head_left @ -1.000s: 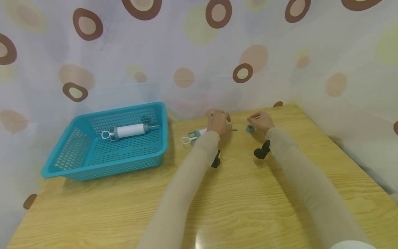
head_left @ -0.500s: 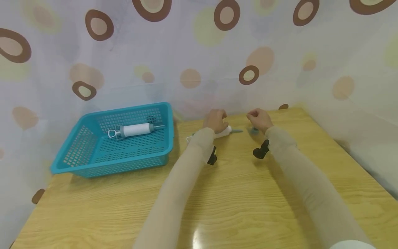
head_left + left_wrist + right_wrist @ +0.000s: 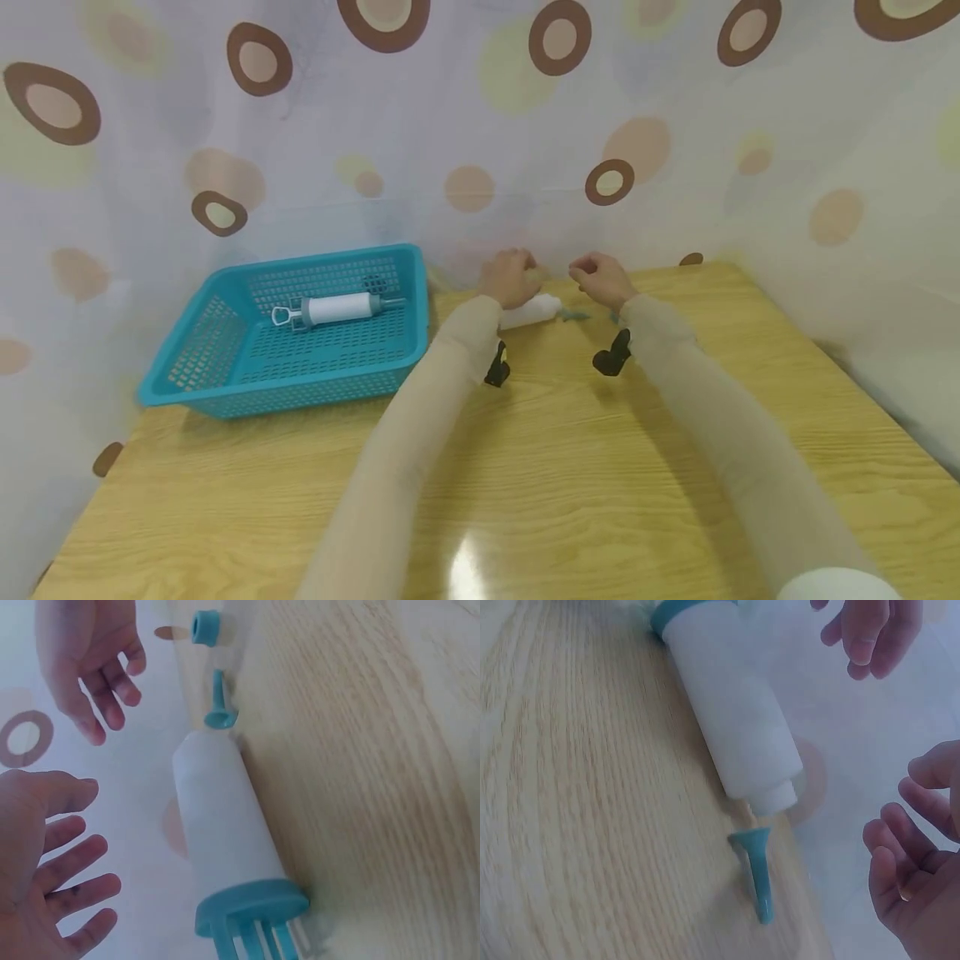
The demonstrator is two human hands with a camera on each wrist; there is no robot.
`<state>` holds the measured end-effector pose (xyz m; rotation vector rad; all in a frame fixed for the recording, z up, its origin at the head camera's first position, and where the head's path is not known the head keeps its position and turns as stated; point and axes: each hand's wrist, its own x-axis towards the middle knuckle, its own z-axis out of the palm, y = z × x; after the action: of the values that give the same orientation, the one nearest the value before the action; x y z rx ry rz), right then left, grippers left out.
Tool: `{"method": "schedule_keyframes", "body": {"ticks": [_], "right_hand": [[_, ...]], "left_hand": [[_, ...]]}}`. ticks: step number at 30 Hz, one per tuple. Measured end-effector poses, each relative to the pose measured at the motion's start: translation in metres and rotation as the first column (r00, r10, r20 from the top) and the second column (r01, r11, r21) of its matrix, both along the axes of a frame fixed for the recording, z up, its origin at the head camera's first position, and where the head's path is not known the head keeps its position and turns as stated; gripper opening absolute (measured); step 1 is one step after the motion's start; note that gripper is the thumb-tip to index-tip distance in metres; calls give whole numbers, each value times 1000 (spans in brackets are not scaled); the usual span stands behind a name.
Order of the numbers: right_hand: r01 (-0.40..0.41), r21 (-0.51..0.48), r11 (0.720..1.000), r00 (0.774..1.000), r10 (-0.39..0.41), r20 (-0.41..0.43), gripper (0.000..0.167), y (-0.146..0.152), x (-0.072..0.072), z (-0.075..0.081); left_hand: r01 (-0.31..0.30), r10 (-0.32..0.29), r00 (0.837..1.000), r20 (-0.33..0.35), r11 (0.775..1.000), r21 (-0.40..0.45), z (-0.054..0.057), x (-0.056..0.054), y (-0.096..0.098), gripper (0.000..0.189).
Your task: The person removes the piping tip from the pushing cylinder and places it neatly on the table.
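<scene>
A white pastry syringe barrel (image 3: pixel 534 312) lies on its side on the table, with a teal handle end (image 3: pixel 251 906). Just off its bare tip lies a teal funnel-shaped nozzle (image 3: pixel 758 868), separate from the barrel. Farther along rests a small teal ring cap (image 3: pixel 210 628), mostly covered by the right arm in the head view. My left hand (image 3: pixel 512 279) hovers beside the barrel, its fingers spread and loosely bent around nothing. Facing it, my right hand (image 3: pixel 602 280) is raised near the nozzle, fingers relaxed, holding nothing.
To the left stands a teal mesh basket (image 3: pixel 300 398) containing a second white and teal syringe (image 3: pixel 341 308). A patterned cloth (image 3: pixel 465 108) hangs directly behind the table's back edge. Wood tabletop (image 3: pixel 555 475) stretches toward the front.
My left hand has come off the barrel, baring its front. The nozzle now sits skewed and apart from the barrel tip. My right hand has shifted left, and the head view has turned slightly.
</scene>
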<state>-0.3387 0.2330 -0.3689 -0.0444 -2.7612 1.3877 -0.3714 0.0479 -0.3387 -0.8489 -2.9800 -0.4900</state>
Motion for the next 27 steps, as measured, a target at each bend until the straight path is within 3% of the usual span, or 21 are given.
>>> {"method": "schedule_keyframes", "body": {"ticks": [5, 9, 14, 20, 27], "right_hand": [[-18, 13, 1000, 1000, 18, -9, 36, -14, -7, 2], [-47, 25, 999, 999, 47, -12, 37, -27, -11, 5], [-104, 6, 995, 994, 104, -21, 38, -50, -18, 14], [-156, -5, 988, 988, 156, -21, 38, -78, -25, 24], [-198, -12, 980, 980, 198, -32, 36, -115, -33, 31]], "left_hand": [[-4, 5, 1000, 22, 1000, -15, 5, -4, -14, 49], [45, -45, 998, 45, 999, 12, 11, -8, -28, 54], [80, -81, 996, 48, 997, 22, 27, -14, -51, 52], [45, -49, 995, 83, 997, 55, 49, -10, -83, 42], [-26, 9, 989, 150, 993, 111, 53, -6, -122, 42]]}}
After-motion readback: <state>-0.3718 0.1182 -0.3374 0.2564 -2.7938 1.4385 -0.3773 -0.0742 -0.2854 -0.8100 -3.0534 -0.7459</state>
